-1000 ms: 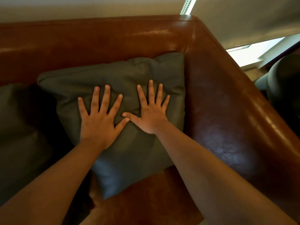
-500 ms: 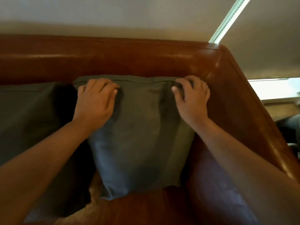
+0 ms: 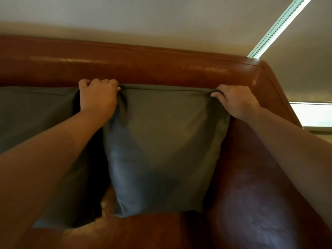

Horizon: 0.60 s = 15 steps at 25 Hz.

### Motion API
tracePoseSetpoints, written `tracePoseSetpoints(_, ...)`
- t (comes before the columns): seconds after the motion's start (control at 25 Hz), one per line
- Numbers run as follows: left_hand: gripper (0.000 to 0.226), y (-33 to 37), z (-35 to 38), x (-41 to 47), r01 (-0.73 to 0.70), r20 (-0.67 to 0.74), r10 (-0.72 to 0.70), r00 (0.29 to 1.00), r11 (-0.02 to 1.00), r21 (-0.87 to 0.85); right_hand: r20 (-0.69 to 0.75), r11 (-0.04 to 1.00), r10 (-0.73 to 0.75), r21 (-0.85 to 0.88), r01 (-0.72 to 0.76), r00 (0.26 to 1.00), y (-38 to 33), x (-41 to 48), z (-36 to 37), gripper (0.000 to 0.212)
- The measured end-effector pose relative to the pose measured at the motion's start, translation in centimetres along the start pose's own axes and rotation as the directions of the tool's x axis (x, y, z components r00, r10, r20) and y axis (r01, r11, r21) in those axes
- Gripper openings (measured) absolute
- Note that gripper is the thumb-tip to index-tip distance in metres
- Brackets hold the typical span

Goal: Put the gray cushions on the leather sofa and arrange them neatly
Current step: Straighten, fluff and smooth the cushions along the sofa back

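Note:
A gray cushion stands upright in the right corner of the brown leather sofa, leaning on the backrest. My left hand grips its top left corner. My right hand pinches its top right corner, by the armrest. The cushion's top edge is stretched straight between both hands. A second gray cushion stands to the left against the backrest, partly hidden behind my left forearm.
The sofa's armrest rises on the right, close to the cushion. The seat shows below the cushions. A pale wall is behind the backrest, with a bright window strip at the right.
My hands went from pressing flat on the cushion's face to gripping its top corners. The cushion now stands upright with a straight top edge. The view has tilted upward.

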State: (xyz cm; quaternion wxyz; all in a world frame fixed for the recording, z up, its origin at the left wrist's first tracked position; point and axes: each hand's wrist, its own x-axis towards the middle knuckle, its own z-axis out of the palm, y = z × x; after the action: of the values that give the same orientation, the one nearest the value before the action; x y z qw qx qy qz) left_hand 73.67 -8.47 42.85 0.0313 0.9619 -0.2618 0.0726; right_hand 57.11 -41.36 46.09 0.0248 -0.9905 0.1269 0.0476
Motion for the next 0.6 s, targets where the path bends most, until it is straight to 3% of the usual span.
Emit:
tracePoseSetpoints(0.2,0.038,-3.3,-1.0,-0.9,-0.184,0.094,0.199,0.975,0.971,-0.154,0.247,0.98,0.01,0.19,-0.058,0.969,2.7,-0.9,-1.2,0.03)
tracePoseSetpoints(0.32,0.028,-3.5,-1.6,-0.1,-0.138,0.169,0.141,0.975,0.99,-0.035,0.142,0.988,0.098,0.103,-0.113,0.985,2.2,-1.1,-0.1,0.033)
tracePoseSetpoints(0.4,0.028,-1.7,-1.6,0.5,-0.039,0.245,0.041,0.969,0.999,-0.012,0.049,0.959,0.238,0.148,-0.243,0.97,1.7,-1.7,0.6,0.037)
tracePoseSetpoints(0.48,0.034,0.6,-1.6,0.3,0.064,0.262,-0.062,0.963,0.998,0.003,-0.051,0.807,0.443,0.457,-0.373,0.895,0.8,-3.3,1.0,0.042)
tracePoseSetpoints(0.52,0.04,1.6,-1.7,-0.1,0.051,0.183,-0.048,0.982,0.999,-0.016,-0.071,0.679,0.54,0.625,-0.385,0.839,-0.4,-4.6,1.6,0.044)
tracePoseSetpoints(0.6,0.048,5.2,-2.5,-1.3,-0.173,-0.049,0.168,0.985,0.977,-0.121,-0.011,0.41,0.692,0.829,-0.381,0.721,-3.2,-8.7,5.3,0.04)
